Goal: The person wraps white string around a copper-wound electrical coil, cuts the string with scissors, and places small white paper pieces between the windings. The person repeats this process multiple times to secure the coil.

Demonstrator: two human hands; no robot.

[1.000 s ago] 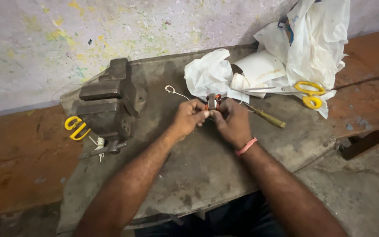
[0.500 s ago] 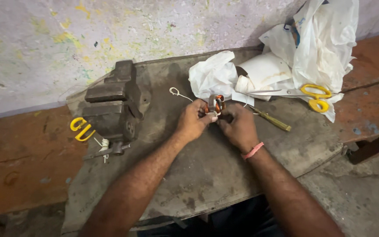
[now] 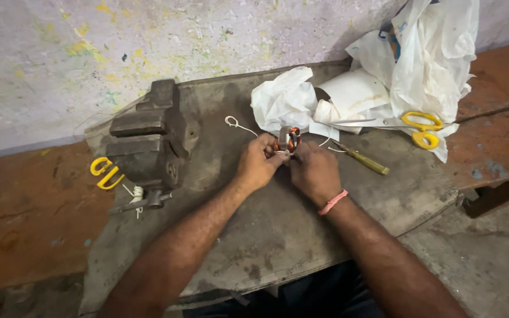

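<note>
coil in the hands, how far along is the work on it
Done: copper windings already sit on the small coil. In hand: left hand and right hand both grip it, a white string trailing off it. Left: the string hangs loose; scissors and screwdriver lie untouched.

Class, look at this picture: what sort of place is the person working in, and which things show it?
Probably a small repair workshop. A heavy dark metal bench vise stands on the worn grey workbench, yellow-handled scissors lie nearby, and both hands hold a small copper-wound metal coil.
</note>
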